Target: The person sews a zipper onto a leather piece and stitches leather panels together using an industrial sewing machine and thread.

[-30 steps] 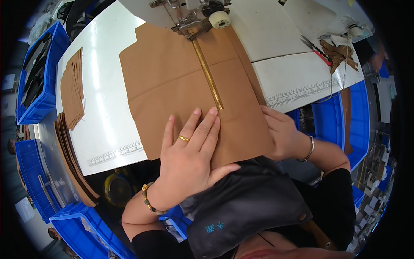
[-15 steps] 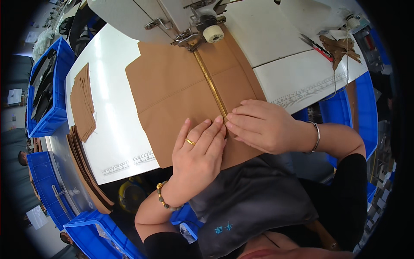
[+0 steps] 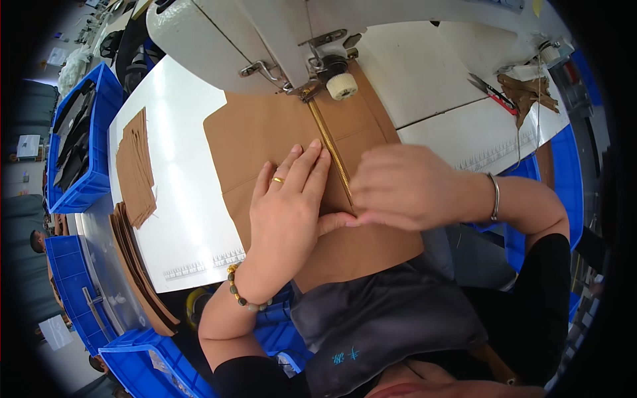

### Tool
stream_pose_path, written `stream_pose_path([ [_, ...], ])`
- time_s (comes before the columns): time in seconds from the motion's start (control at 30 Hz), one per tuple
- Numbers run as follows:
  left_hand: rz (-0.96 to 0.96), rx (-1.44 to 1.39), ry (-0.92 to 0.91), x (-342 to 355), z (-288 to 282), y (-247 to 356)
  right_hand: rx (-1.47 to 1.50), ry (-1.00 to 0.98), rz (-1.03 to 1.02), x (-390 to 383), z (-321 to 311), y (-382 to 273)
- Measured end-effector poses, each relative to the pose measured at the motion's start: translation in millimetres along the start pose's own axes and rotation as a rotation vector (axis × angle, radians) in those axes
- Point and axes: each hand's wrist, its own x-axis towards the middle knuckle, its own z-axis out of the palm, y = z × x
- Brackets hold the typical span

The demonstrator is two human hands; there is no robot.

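A brown leather-like panel [image 3: 265, 146] lies under the sewing machine's needle area [image 3: 306, 93]. Down its middle runs a gold zipper [image 3: 330, 144], its upper end at the presser foot. My left hand [image 3: 288, 199], with a ring and a beaded bracelet, rests palm down on the panel left of the zipper, its fingers stretched out and its thumb reaching toward the zipper's near end. Blurred by motion, my right hand [image 3: 405, 189] is curled at the zipper's near end, its thumb meeting the left thumb; what its fingers pinch is hidden.
Brown cut pieces [image 3: 136, 166] lie on the white table [image 3: 189, 219] at left; longer brown strips [image 3: 136, 272] stand beside its edge. Blue bins [image 3: 99, 152] line the left. Red-handled scissors [image 3: 494, 93] and brown scraps [image 3: 527, 93] lie at far right.
My left hand has moved left off the zipper and flattened on the panel. My right hand has curled its fingers at the zipper's near end. The whole view has shifted slightly.
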Motion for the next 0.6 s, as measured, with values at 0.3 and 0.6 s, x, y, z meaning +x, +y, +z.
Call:
stream_pose_path([
  [0.3,-0.040,-0.021,-0.051,-1.8,-1.3,0.0,-0.298,0.007,0.069,22.0,8.5,47.2],
  [0.6,-0.023,-0.028,-0.033,-0.5,-3.4,-1.0,-0.245,0.019,0.048,16.1,5.6,36.1],
])
